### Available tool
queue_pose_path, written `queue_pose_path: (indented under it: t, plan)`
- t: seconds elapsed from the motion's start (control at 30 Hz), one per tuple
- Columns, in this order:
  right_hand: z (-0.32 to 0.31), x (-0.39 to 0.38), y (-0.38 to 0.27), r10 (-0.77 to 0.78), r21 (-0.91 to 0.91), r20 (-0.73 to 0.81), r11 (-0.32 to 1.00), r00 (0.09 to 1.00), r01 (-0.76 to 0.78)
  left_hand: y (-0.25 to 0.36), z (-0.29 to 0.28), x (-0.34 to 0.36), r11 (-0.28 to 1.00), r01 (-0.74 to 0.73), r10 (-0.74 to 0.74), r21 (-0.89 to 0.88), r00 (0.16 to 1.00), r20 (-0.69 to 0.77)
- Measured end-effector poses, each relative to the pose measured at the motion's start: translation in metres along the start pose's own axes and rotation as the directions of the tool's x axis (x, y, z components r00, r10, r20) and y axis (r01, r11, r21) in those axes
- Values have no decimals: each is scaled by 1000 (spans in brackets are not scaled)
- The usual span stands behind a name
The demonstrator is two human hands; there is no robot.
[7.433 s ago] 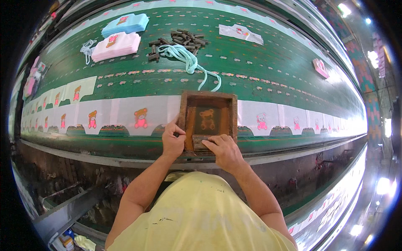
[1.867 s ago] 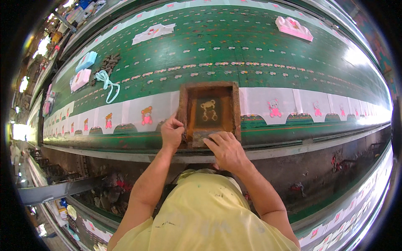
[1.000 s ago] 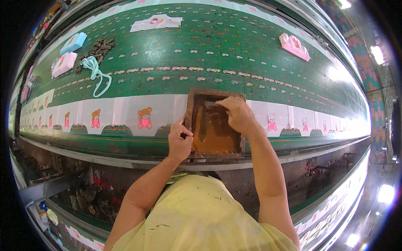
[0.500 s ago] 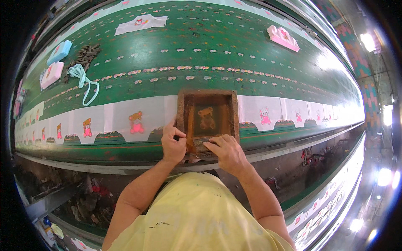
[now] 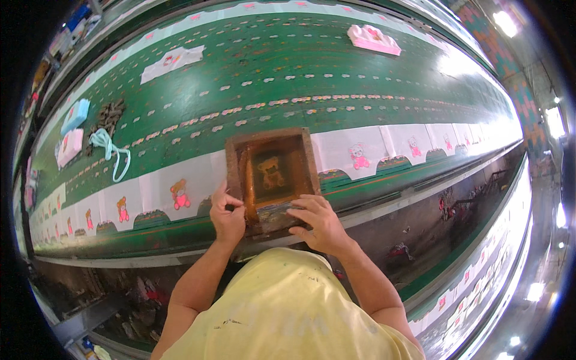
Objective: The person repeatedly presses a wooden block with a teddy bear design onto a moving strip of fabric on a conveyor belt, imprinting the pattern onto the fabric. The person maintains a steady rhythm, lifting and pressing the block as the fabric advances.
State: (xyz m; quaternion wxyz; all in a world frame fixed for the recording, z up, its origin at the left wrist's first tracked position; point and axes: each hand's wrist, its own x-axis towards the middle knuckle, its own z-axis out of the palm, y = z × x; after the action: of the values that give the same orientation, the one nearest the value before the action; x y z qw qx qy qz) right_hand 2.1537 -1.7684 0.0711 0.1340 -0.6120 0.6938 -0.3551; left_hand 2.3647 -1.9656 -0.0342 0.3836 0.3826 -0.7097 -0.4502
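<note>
A small wooden screen-printing frame [image 5: 308, 157] with a brown mesh and a bear-shaped stencil sits over a row of white fabric pieces [image 5: 153, 184]. My left hand [image 5: 228, 219] is closed on its near left corner, thumb and index finger bent together. Over the near right edge lie the fingers of my right hand [image 5: 322, 223], with the thumb lower down on the near side. Pink bears [image 5: 180, 195] show on the fabric left of the frame, with brown heads. Those to the right [image 5: 359, 157] have pale outlined heads. Fabric under the frame is hidden.
The long green table [image 5: 198, 123] bears a light-blue cord [image 5: 108, 145], a pile of dark pieces [image 5: 109, 115], blue folded cloth [image 5: 75, 117] and pink folded cloth [image 5: 70, 147]. Farther off lies a pink-white stack [image 5: 373, 39]. A metal rail [image 5: 150, 261] runs along the near edge.
My view has turned, so the table slants more. The frame looks tilted in the picture, still between the same two bears. My right hand's fingers have spread and its thumb has dropped lower.
</note>
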Motion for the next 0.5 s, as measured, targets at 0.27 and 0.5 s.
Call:
queue_pose_path:
  t: [0.27,0.5]
  plan:
    - [-63,-64,85,296,239,-448,949,844,-207,47,83,-2,993,-106,106,-42,994,-2]
    - [-157,-113,165,304,247,-546,949,780,-197,59,221,-15,995,25,-23,-94,1000,21]
